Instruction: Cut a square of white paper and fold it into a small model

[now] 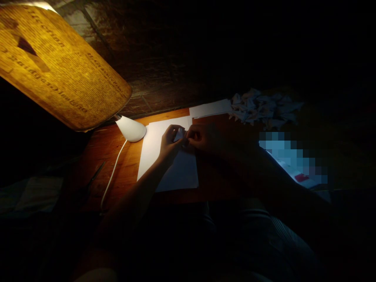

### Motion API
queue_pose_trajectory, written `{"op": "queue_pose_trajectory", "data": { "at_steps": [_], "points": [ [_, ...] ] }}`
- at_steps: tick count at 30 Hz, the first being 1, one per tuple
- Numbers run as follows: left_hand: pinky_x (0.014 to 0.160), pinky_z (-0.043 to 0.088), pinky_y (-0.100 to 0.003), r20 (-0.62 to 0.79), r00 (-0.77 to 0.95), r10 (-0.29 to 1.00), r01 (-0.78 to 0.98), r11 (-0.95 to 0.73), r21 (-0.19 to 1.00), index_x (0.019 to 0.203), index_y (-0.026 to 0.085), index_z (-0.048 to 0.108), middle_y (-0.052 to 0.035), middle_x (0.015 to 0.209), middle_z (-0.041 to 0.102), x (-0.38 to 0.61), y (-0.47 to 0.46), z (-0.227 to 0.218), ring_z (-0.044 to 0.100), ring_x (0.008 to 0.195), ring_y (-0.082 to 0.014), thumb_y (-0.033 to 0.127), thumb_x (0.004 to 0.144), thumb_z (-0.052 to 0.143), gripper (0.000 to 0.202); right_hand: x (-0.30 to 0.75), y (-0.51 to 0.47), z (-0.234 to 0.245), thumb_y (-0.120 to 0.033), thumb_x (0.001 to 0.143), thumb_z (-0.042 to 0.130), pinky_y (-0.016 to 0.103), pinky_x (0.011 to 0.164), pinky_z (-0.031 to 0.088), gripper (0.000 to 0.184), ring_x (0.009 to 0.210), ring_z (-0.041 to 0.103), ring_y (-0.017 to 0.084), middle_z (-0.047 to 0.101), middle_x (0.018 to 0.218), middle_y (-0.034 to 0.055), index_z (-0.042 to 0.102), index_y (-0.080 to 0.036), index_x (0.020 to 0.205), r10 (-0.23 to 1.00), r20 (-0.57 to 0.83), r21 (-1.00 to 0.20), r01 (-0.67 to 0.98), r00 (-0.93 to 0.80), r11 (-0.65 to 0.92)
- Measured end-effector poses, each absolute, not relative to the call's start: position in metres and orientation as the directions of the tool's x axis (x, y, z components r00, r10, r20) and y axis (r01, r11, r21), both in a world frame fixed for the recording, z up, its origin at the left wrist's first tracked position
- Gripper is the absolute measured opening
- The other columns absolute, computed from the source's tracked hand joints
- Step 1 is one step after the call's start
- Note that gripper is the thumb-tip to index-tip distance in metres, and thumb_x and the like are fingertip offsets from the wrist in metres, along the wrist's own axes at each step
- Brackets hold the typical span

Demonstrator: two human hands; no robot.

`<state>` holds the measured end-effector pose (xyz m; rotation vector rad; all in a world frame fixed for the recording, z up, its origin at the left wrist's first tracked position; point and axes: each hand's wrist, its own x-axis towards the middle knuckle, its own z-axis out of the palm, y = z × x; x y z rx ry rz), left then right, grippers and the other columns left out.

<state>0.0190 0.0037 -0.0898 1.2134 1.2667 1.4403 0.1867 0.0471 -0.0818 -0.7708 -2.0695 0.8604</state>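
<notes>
Between my two hands is a small piece of folded white paper (178,135), partly covered by the fingers. My left hand (170,141) is closed on its left side, thumb and fingers pinching it. My right hand (201,137) meets it from the right with bent fingertips pressed together; shadow hides much of that hand. Both hands are over a stack of white paper sheets (179,172) on the wooden table (129,164).
A lamp with a printed yellow shade (64,66) and white base (132,129) stands left, its white cord (113,176) trailing forward. Paper strips (210,109) and a heap of folded papers (261,107) lie at the back. A lit, blurred-out screen (293,162) is at right.
</notes>
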Motion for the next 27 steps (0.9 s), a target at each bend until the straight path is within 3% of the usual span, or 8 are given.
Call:
{"op": "queue_pose_trajectory", "data": {
  "at_steps": [5, 9, 13, 20, 27],
  "points": [
    [0.063, 0.051, -0.021, 0.184, -0.166, 0.969, 0.032, -0.181, 0.983, 0.094, 0.021, 0.066, 0.0007, 0.083, 0.069, 0.021, 0.002, -0.090, 0.064, 0.073, -0.0130, 0.012, 0.064, 0.077, 0.034, 0.187, 0.046, -0.081, -0.018, 0.080, 0.068, 0.029, 0.063, 0.039, 0.006, 0.063, 0.053, 0.013, 0.067, 0.074, -0.0003, 0.066, -0.019, 0.076, 0.775, 0.388, -0.823, 0.191, -0.498, 0.535],
    [0.056, 0.047, -0.020, 0.177, -0.190, 0.966, 0.053, -0.170, 0.984, 0.083, 0.020, 0.062, 0.0018, 0.075, 0.063, 0.019, 0.003, -0.094, 0.060, 0.066, -0.0116, 0.009, 0.065, 0.073, 0.024, 0.185, 0.046, -0.084, -0.019, 0.082, 0.070, 0.029, 0.064, 0.040, 0.006, 0.064, 0.053, 0.012, 0.067, 0.075, -0.0005, 0.067, -0.020, 0.077, 0.765, 0.386, -0.817, 0.195, -0.515, 0.543],
    [0.050, 0.043, -0.019, 0.122, -0.181, 0.976, -0.033, -0.130, 0.991, 0.081, 0.020, 0.059, 0.0031, 0.072, 0.061, 0.018, 0.006, -0.097, 0.055, 0.058, -0.0096, 0.008, 0.063, 0.069, 0.025, 0.185, 0.051, -0.086, -0.017, 0.082, 0.070, 0.029, 0.067, 0.040, 0.003, 0.070, 0.058, 0.014, 0.068, 0.081, 0.0011, 0.071, -0.020, 0.081, 0.719, 0.397, -0.777, 0.209, -0.571, 0.594],
    [0.054, 0.044, -0.019, 0.035, -0.183, 0.983, -0.137, -0.061, 0.989, 0.078, 0.020, 0.061, 0.0031, 0.071, 0.063, 0.016, 0.010, -0.100, 0.057, 0.060, -0.0097, 0.006, 0.058, 0.073, 0.027, 0.191, 0.063, -0.085, -0.015, 0.086, 0.066, 0.029, 0.071, 0.041, 0.008, 0.080, 0.059, 0.016, 0.065, 0.088, 0.0039, 0.073, -0.019, 0.084, 0.594, 0.425, -0.676, 0.197, -0.683, 0.710],
    [0.056, 0.046, -0.022, -0.004, -0.124, 0.992, -0.186, -0.019, 0.982, 0.079, 0.018, 0.064, 0.0014, 0.069, 0.063, 0.018, 0.010, -0.098, 0.059, 0.059, -0.0105, 0.016, 0.068, 0.077, 0.018, 0.194, 0.066, -0.087, -0.016, 0.088, 0.065, 0.031, 0.077, 0.043, 0.007, 0.086, 0.060, 0.019, 0.066, 0.094, 0.0052, 0.070, -0.020, 0.084, 0.559, 0.431, -0.618, 0.219, -0.708, 0.755]
  ]
}}
